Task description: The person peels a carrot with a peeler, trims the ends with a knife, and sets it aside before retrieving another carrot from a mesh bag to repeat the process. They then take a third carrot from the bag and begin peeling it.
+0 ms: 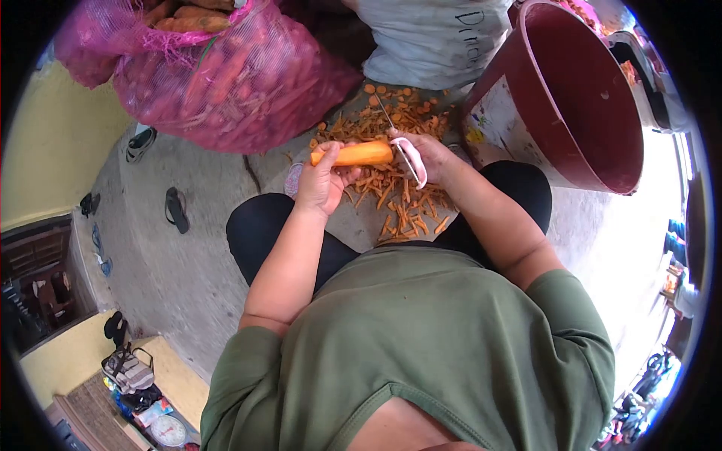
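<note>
My left hand (323, 184) grips an orange carrot (355, 154) held level above the floor. Against the carrot's right end, my right hand (432, 154) holds a white-handled peeler (410, 158). Below both hands lies a heap of orange carrot peelings (398, 199) on the concrete between my knees.
A pink mesh sack of carrots (226, 75) sits at the far left, a white sack (432, 37) behind the peelings, and a large dark red bucket (587, 113) at the right. Sandals (177, 210) lie on the floor at left.
</note>
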A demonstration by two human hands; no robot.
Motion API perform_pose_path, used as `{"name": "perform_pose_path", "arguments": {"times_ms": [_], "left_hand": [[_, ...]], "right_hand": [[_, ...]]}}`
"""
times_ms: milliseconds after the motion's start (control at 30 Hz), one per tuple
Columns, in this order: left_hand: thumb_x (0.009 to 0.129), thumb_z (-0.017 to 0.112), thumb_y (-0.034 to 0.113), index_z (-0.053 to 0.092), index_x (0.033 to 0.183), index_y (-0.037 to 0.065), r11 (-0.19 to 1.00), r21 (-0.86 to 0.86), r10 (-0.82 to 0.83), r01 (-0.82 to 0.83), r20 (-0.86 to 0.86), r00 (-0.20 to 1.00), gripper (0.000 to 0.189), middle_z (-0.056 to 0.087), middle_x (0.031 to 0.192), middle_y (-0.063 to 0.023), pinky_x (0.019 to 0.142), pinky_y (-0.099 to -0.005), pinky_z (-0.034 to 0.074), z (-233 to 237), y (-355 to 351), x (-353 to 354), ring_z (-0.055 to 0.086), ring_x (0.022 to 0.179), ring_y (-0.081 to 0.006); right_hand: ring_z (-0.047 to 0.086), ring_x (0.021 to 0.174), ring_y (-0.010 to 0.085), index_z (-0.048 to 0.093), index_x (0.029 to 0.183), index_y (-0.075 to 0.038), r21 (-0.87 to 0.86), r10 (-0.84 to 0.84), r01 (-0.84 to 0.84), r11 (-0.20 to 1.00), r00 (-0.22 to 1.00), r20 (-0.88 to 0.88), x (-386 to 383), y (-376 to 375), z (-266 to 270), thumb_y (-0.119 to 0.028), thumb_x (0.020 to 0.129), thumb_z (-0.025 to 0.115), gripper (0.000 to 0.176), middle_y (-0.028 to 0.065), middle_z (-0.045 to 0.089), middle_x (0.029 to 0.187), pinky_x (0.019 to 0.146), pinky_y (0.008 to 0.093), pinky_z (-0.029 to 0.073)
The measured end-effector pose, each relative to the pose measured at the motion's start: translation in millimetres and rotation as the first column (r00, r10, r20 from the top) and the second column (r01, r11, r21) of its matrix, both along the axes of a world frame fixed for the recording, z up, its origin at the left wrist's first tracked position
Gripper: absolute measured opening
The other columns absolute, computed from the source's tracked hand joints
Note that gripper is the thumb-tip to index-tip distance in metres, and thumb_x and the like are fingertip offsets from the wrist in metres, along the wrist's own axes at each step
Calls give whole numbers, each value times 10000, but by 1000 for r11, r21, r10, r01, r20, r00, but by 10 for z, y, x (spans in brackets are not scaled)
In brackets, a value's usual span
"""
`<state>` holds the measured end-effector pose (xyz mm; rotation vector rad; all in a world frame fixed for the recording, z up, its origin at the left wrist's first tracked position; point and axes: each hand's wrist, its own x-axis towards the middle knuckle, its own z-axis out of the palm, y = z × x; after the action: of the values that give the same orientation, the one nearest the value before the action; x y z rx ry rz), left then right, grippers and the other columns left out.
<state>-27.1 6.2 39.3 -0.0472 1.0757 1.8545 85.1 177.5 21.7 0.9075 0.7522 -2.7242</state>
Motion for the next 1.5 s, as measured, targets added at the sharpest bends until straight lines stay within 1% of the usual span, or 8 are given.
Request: {"name": "perform_pose_path", "arguments": {"times_ms": [267,667,867,1000,1133,1233,1333,1500], "left_hand": [[746,581,414,496,830,52,866,-461,213,-192,-6,977,381,501,743,-53,531,-255,466,-120,-70,-84,511,640,-148],[748,626,178,502,852,11,938,-221,275,-267,8,961,232,559,808,-102,548,-208,476,-189,-76,-135,566,671,-164],[774,552,76,472,1003,7,993,49,-118,110,189,975,252,546,966,-130,637,-267,487,-151,-89,-92,565,819,-204],[765,539,47,475,976,31,934,61,-350,353,-60,935,221,536,891,-79,652,-281,459,21,-13,63,554,811,-193],[747,570,51,437,1046,56,968,-43,-251,248,-119,961,328,522,873,-62,759,-317,433,-107,54,48,545,840,-190],[724,619,58,451,1013,46,962,-209,-259,175,-502,825,334,523,830,-39,685,-286,454,-265,69,27,543,736,-151],[698,644,48,512,952,51,972,-201,-189,122,-358,914,286,544,786,-6,636,-241,421,-92,86,112,516,731,-93],[685,642,53,500,1003,34,882,-471,-327,24,-575,750,350,537,763,-10,557,-219,408,-197,77,82,513,654,-82]], "right_hand": [[417,452,94,493,928,-57,132,83,-71,989,993,-88,129,-136,71,-255,842,464,218,9,431,577,419,226,360],[402,420,119,479,873,-77,327,190,-244,913,963,188,462,-598,163,-225,831,486,154,29,420,540,387,245,333],[294,343,108,482,925,-59,286,185,-254,924,951,247,339,-299,113,-322,871,380,287,7,359,505,315,241,234],[290,340,83,480,782,-43,433,201,-207,877,978,59,200,-118,183,-332,860,425,304,-7,339,476,321,224,232],[298,350,73,487,728,-45,548,325,-312,776,943,76,198,-143,136,-342,854,438,326,-13,354,473,332,219,239],[321,377,69,494,683,-48,623,397,-373,688,912,107,193,-127,206,-365,841,458,356,-16,372,477,354,217,254],[340,408,67,501,653,-49,737,478,-408,539,869,131,196,-140,248,-393,822,480,384,-17,383,485,377,218,267],[353,428,66,509,651,-44,798,480,-425,427,855,198,189,-162,270,-428,800,500,412,-20,389,489,390,224,277]]}}
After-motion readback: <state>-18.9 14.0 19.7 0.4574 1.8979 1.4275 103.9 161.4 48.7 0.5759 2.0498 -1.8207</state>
